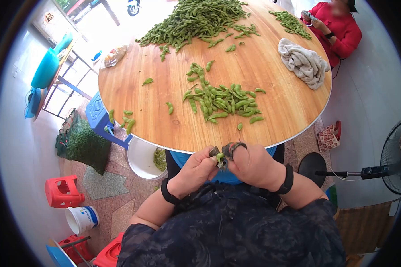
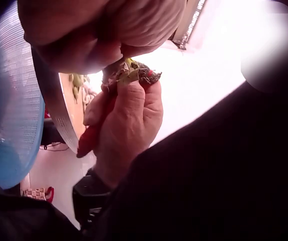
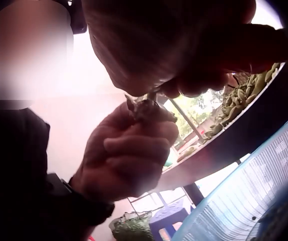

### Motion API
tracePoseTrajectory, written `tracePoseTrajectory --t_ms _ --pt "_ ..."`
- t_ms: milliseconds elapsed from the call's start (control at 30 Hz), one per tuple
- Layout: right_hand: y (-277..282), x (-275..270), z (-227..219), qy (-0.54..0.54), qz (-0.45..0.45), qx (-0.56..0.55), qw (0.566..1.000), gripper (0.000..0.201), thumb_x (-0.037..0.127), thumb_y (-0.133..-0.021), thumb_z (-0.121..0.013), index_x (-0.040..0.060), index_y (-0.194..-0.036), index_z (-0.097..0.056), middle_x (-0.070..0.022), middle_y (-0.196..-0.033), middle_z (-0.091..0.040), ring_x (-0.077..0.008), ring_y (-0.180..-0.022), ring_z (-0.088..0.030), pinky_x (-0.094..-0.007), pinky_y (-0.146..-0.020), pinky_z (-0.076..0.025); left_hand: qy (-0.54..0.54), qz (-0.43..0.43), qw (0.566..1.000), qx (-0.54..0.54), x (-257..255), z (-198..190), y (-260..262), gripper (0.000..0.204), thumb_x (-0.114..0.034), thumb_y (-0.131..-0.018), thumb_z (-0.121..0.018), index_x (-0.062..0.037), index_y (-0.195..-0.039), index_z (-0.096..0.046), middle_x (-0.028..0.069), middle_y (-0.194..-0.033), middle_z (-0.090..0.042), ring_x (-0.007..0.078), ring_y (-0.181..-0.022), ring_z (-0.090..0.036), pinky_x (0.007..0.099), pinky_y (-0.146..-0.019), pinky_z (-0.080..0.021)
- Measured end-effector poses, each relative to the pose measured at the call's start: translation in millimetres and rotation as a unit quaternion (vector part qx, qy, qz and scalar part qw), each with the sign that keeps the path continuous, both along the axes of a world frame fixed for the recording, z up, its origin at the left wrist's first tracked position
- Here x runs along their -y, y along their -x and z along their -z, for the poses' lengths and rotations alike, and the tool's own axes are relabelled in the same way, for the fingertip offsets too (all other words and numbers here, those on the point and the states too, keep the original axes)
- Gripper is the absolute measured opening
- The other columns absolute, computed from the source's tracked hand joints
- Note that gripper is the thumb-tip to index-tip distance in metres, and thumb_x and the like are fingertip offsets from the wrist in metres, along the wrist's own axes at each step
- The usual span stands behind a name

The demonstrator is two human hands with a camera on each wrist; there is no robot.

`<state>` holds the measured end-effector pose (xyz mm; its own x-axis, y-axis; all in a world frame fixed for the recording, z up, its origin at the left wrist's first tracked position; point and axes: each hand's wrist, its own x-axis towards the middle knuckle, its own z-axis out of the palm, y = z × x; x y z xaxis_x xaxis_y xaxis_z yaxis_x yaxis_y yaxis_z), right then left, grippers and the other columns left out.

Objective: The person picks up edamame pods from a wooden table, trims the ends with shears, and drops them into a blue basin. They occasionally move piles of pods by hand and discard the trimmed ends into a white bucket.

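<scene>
In the head view both hands meet at the table's near edge, above a blue basket (image 1: 179,158). Between them is a green pod (image 1: 220,156), pinched by the left hand (image 1: 196,171) and the right hand (image 1: 253,167). Dark wrappings cover some fingertips of both hands. The left wrist view shows the right hand (image 2: 129,118) with its thumb against the pod's scraps; the right wrist view shows the left hand (image 3: 129,155) with curled fingers. Loose pods (image 1: 227,101) lie on the round table (image 1: 156,127) just beyond the hands.
A large pod heap (image 1: 194,20) covers the table's far side, with a cloth (image 1: 303,63) at right. A white bucket (image 1: 142,160), blue stool (image 1: 98,115) and green sack (image 1: 82,141) stand left. A fan (image 1: 394,158) stands right; another person (image 1: 343,33) sits at the far right.
</scene>
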<state>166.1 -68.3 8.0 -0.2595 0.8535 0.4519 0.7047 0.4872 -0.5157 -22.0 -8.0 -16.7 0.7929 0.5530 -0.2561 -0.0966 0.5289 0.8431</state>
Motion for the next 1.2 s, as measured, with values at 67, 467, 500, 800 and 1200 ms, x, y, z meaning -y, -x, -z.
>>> tracePoseTrajectory --t_ms 67,467,500,800,1200 --pt "0.7 4.7 9.1 -0.097 0.017 0.089 0.991 0.018 0.004 -0.072 -0.067 0.0012 -0.080 -0.051 -0.0139 -0.068 -0.052 -0.0298 -0.052 -0.054 -0.0363 -0.041 -0.039 0.041 0.009 0.999 0.010 -1.0 1.2 -2.3 0.012 -0.015 -0.097 -0.042 -0.0078 -0.090 -0.049 -0.0039 -0.067 -0.044 0.0062 -0.055 -0.039 0.0215 -0.049 -0.032" --pt "1.9 5.6 22.2 -0.064 -0.055 -0.083 0.993 0.015 0.004 -0.077 -0.063 -0.0012 -0.090 -0.058 -0.0144 -0.079 -0.060 -0.0303 -0.065 -0.061 -0.0333 -0.054 -0.049 0.239 0.065 0.967 0.063 6.4 2.7 -8.1 0.011 -0.012 -0.094 -0.043 -0.0073 -0.097 -0.052 -0.0043 -0.065 -0.041 0.0086 -0.050 -0.038 0.0224 -0.048 -0.033" --pt "3.5 7.6 20.6 -0.065 -0.054 -0.083 0.993 0.015 0.004 -0.077 -0.063 -0.0012 -0.090 -0.058 -0.0144 -0.079 -0.060 -0.0303 -0.065 -0.061 -0.0333 -0.054 -0.049 0.149 0.023 0.987 0.049 6.2 3.1 -8.7 0.011 -0.012 -0.093 -0.043 -0.0069 -0.095 -0.053 -0.0048 -0.064 -0.042 0.0093 -0.050 -0.039 0.0230 -0.049 -0.035" --pt "4.8 11.3 2.3 0.256 0.065 -0.376 0.888 0.019 0.013 -0.087 -0.063 0.0019 -0.100 -0.056 -0.0045 -0.076 -0.056 -0.0100 -0.066 -0.050 -0.0271 -0.060 -0.044 -0.658 -0.190 0.717 -0.131 6.8 -3.1 -13.9 0.015 0.000 -0.074 -0.061 -0.0034 -0.073 -0.046 0.0114 -0.060 -0.044 0.0289 -0.049 -0.047 0.0379 -0.046 -0.038" --pt "0.5 5.4 10.0 0.286 -0.005 -0.409 0.867 0.008 0.006 -0.083 -0.053 0.0035 -0.090 -0.051 -0.0020 -0.072 -0.050 -0.0085 -0.065 -0.045 -0.0271 -0.057 -0.041 -0.568 -0.131 0.805 -0.113 13.7 5.3 -11.2 0.014 -0.001 -0.077 -0.061 -0.0015 -0.074 -0.047 0.0110 -0.064 -0.047 0.0279 -0.053 -0.050 0.0350 -0.047 -0.040"
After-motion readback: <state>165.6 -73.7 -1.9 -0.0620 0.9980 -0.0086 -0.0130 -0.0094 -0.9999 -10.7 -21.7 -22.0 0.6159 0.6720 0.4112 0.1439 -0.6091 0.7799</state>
